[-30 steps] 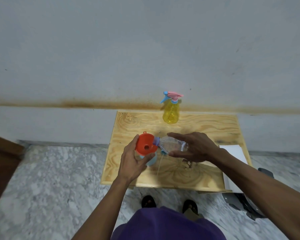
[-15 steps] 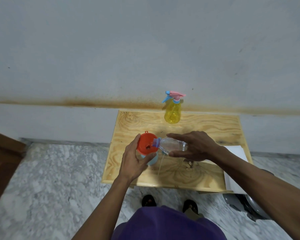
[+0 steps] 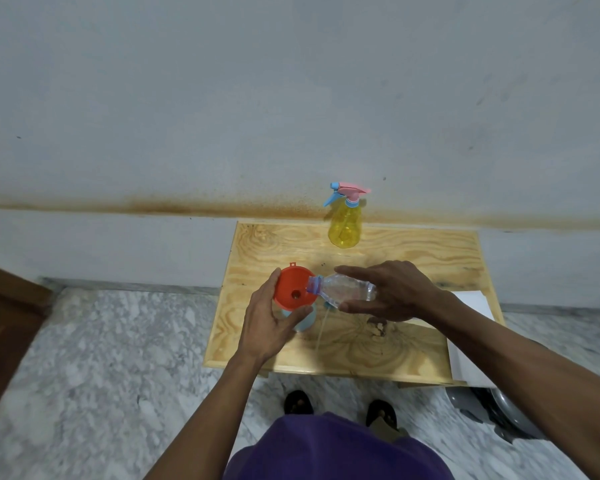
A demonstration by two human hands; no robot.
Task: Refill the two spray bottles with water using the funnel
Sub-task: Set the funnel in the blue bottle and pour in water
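Observation:
An orange funnel [image 3: 293,288] sits in the mouth of a light blue bottle [image 3: 305,320] on the wooden table [image 3: 430,258]. My left hand [image 3: 269,323] is curled round the funnel's rim and the bottle below it. My right hand [image 3: 392,291] holds a clear plastic water bottle [image 3: 343,291] tipped on its side, its mouth over the funnel's right edge. A yellow spray bottle [image 3: 344,226] with a pink and blue trigger head stands upright at the table's back edge. A thin dip tube [image 3: 321,329] lies on the table under the clear bottle.
A grey wall with a brown stain line runs behind the table. White paper [image 3: 471,327] lies on the table's right edge. A grey object [image 3: 492,410] sits on the marble floor at the right. A dark wooden panel [image 3: 4,327] stands at the left.
The clear bottle's mouth has crept a little further over the funnel's rim. Both hands have stayed where they were.

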